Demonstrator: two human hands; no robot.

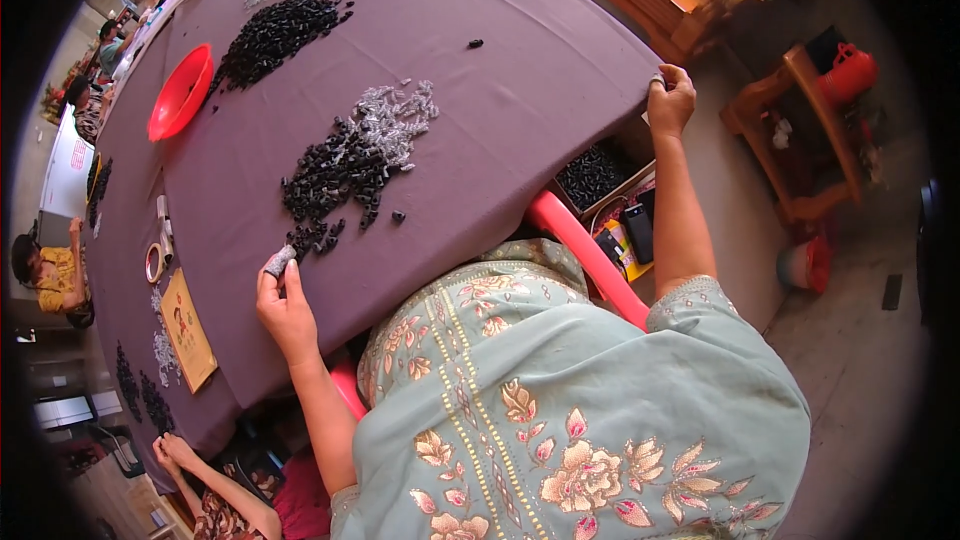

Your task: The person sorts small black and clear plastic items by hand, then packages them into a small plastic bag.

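My left hand (288, 312) is at the table's near edge, its thumb and fingers brought together. A grey, fuzzy-looking piece (280, 260) sits at its fingertips; whether it is held or wrapped round a finger I cannot tell. Just beyond lies a heap of small black tubular pieces (335, 175), with clear plastic pieces (395, 120) heaped against its far side. My right hand (672, 100) is out at the right corner of the cloth-covered table (520, 120), fingers curled closed. A pale band shows at its fingertips; anything inside the grip is hidden.
A red bowl (182, 92) stands beside a bigger black heap (280, 35). A tape roll (154, 262) and a tan booklet (188, 330) lie at left. Below the right edge is a box of black pieces (600, 178). Other people's hands (175, 452) work at the table.
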